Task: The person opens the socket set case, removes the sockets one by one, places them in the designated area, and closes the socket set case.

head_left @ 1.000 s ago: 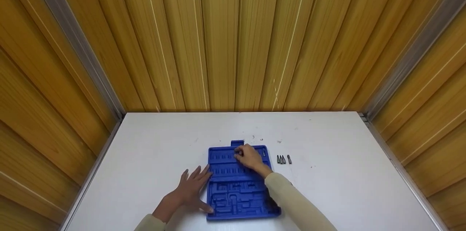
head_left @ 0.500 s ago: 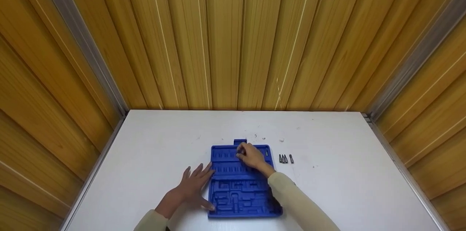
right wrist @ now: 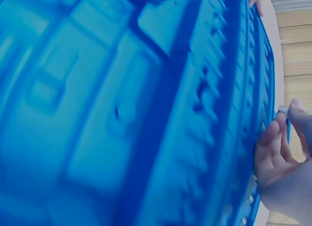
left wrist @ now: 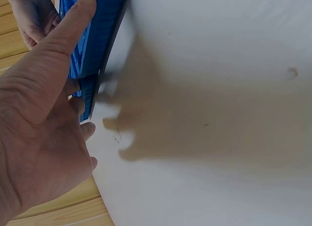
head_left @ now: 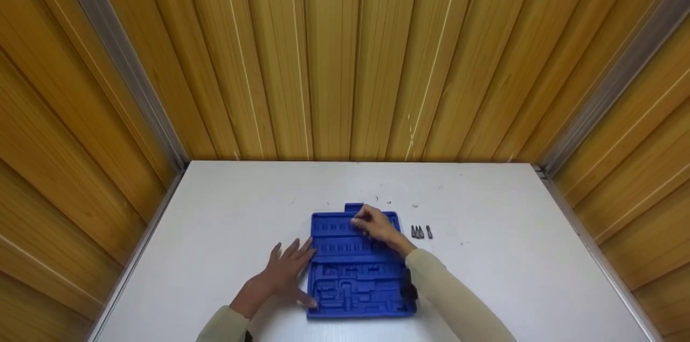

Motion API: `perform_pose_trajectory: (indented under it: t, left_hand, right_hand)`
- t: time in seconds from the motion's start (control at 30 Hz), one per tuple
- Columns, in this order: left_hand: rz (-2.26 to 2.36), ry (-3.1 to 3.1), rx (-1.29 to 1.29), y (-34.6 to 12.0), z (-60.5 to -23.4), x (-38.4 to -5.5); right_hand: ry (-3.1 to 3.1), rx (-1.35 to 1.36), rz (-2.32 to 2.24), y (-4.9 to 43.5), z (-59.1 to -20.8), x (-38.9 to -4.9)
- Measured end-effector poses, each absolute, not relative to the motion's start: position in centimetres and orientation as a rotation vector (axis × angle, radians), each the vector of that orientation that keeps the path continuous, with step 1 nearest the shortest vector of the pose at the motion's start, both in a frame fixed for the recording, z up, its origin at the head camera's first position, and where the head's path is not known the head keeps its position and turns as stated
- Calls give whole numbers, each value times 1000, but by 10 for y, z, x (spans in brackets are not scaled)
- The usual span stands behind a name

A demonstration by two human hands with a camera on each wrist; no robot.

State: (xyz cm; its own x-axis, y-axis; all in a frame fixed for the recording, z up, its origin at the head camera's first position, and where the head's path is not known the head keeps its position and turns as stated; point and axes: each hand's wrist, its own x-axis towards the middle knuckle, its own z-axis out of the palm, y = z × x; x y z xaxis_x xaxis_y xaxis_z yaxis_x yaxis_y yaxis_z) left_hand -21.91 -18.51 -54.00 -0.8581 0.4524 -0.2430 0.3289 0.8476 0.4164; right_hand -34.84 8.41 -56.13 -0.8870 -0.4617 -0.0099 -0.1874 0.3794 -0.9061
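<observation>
An open blue plastic bit case (head_left: 356, 257) lies on the white table, its upper half lined with rows of small slots and its lower half moulded with larger recesses. My left hand (head_left: 283, 276) rests at the case's left side, fingers spread and straight, thumb over the lower left edge. Over the top row of slots, my right hand (head_left: 374, 225) pinches a small metal bit (right wrist: 283, 109) between thumb and fingertips. Several metal bits show in the case near this hand in the right wrist view. The right hand covers part of the top row in the head view.
Several dark screwdriver bits (head_left: 417, 232) stand close together on the table right of the case, with a single bit (head_left: 429, 232) beside them. Small dark flecks (head_left: 415, 205) lie behind the case. Wood-patterned panels (head_left: 345, 61) enclose the table (head_left: 496, 255) at the back and sides.
My right wrist and sleeve have shifted a little to the right, and the hand now covers more of the case's top right corner. The left hand stays in place.
</observation>
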Motion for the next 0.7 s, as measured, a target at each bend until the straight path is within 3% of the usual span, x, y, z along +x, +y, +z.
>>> perform_pose_trajectory:
  t: [0.7]
  left_hand:
    - [591,2689,603,-187,-541,-220]
  right_hand:
    - [2406,-433,-1422,151,-541,-354]
